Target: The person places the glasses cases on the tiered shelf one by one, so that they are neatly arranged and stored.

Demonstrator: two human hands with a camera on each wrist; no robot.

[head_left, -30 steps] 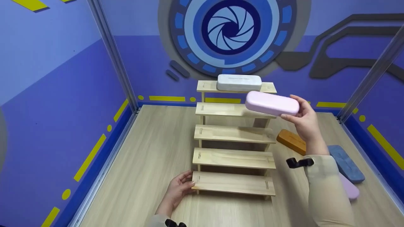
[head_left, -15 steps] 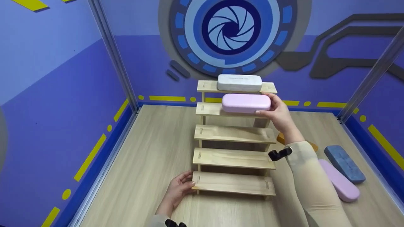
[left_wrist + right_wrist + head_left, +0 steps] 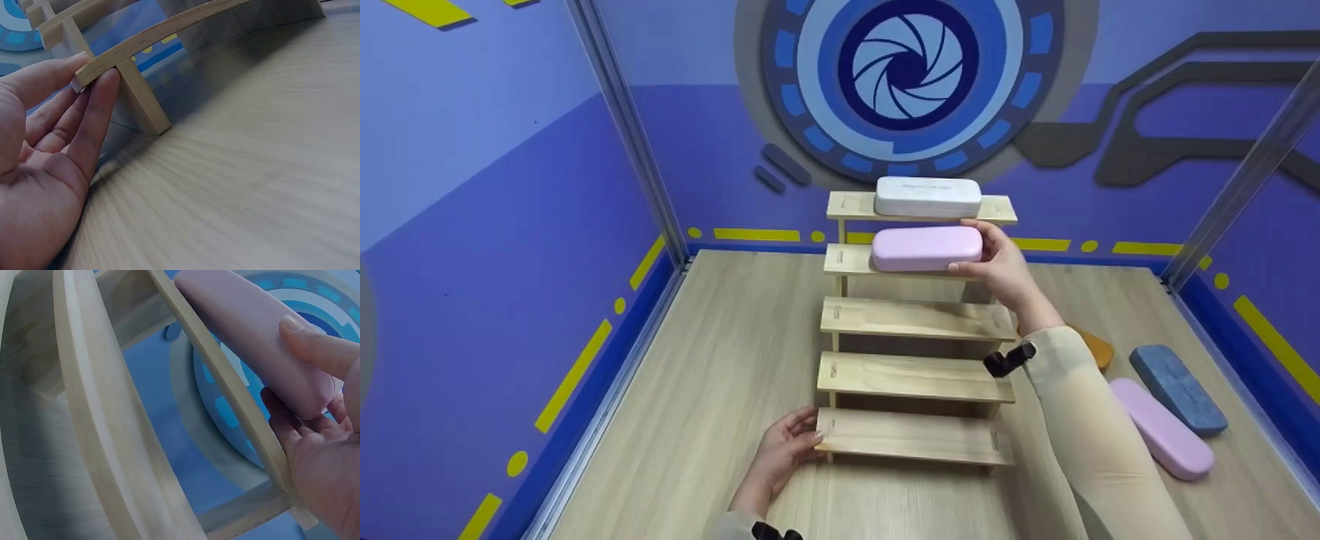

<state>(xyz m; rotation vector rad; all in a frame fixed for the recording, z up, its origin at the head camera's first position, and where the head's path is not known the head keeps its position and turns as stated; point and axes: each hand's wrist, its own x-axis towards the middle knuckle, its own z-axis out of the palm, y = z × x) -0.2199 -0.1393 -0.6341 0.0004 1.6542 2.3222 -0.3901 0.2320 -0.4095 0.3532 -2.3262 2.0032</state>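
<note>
My right hand (image 3: 1003, 276) grips the right end of a pink glasses case (image 3: 924, 249), which lies along the second-highest step of a wooden tiered stand (image 3: 915, 316). In the right wrist view the thumb (image 3: 315, 346) presses one side of the case, and the fingers curl beneath its end. At lower left, my left hand (image 3: 778, 456) pinches the left corner of the lowest step. The left wrist view has its thumb on top of that board (image 3: 152, 42) and fingers underneath. A white glasses case (image 3: 928, 197) sits on the top step.
Right of the stand, a second pink case (image 3: 1162, 431), a blue case (image 3: 1179, 390) and an orange-brown case (image 3: 1095, 349) partly hidden by the right sleeve lie on the wood-look floor (image 3: 720, 337). Purple-blue panels (image 3: 510, 300) enclose the sides and back.
My right hand has carried the pink case leftward from beside the stand to the second-highest step, levelling it. The left hand keeps its place on the lowest step.
</note>
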